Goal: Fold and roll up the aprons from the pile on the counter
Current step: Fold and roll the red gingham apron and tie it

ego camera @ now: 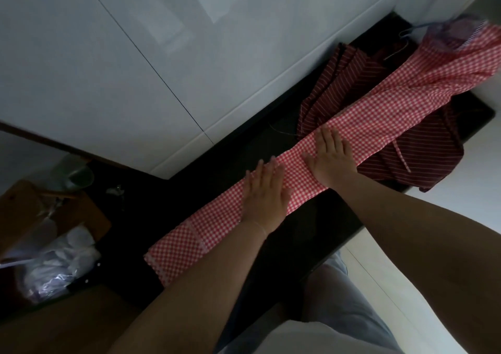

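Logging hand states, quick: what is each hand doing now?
Left hand: open, flat on the checked apron.
Right hand: open, flat on the same apron.

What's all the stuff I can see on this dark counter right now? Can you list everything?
Gingham apron: one, red and white checked, folded into a long strip along the counter.
Striped aprons: pile, count unclear, dark red with white stripes, under the strip's far end.
Counter: one, black, against the white wall.
Plastic bag: one, clear, at the left.
Cutting board: one, brown, at the left.
Left hand: flat on the strip.
Right hand: flat on the strip, further along.
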Action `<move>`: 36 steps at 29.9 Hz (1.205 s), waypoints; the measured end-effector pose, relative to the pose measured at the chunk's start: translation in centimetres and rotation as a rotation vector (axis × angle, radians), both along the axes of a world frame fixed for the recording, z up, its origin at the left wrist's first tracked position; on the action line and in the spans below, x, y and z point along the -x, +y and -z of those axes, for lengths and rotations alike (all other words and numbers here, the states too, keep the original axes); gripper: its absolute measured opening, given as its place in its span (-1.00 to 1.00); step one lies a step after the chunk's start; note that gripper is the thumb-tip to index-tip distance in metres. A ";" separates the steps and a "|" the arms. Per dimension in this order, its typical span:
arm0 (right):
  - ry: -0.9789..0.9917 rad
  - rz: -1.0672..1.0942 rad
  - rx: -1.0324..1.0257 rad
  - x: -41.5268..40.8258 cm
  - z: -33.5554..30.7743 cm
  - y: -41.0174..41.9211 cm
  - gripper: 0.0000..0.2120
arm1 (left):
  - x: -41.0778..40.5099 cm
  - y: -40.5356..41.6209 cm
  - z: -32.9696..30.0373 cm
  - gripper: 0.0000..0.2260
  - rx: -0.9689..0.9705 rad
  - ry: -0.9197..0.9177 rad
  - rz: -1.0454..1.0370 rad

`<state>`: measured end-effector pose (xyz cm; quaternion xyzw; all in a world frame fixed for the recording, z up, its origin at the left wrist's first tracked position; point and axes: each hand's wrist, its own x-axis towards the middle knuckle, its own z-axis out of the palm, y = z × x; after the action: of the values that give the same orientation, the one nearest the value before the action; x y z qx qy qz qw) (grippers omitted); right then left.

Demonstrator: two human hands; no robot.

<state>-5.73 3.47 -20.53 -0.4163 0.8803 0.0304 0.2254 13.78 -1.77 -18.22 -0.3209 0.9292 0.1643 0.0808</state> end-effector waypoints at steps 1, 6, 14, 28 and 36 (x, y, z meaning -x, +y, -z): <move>-0.004 -0.001 -0.002 0.0 0.1 0.0 -0.27 | 0.1 0.8 1.2 -0.43 -0.003 -0.060 0.026; 0.002 -0.010 0.002 0.3 0.3 0.2 -0.27 | -2.4 0.6 3.8 -0.38 0.038 -0.128 -0.035; 0.006 -0.013 0.012 0.3 0.6 0.3 -0.28 | -9.9 -0.4 3.3 -0.26 0.027 -0.199 -0.103; -0.007 -0.015 0.008 0.2 0.6 0.5 -0.27 | -15.6 -5.5 -1.6 -0.44 -0.034 -0.430 -0.498; -0.006 -0.022 0.000 0.1 0.4 0.4 -0.28 | -13.2 -11.6 -7.0 -0.35 -0.643 -1.028 -0.287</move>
<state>-5.86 3.82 -20.88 -0.4259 0.8751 0.0313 0.2278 27.00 -13.38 -11.19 -0.4405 0.6231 0.2694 0.5875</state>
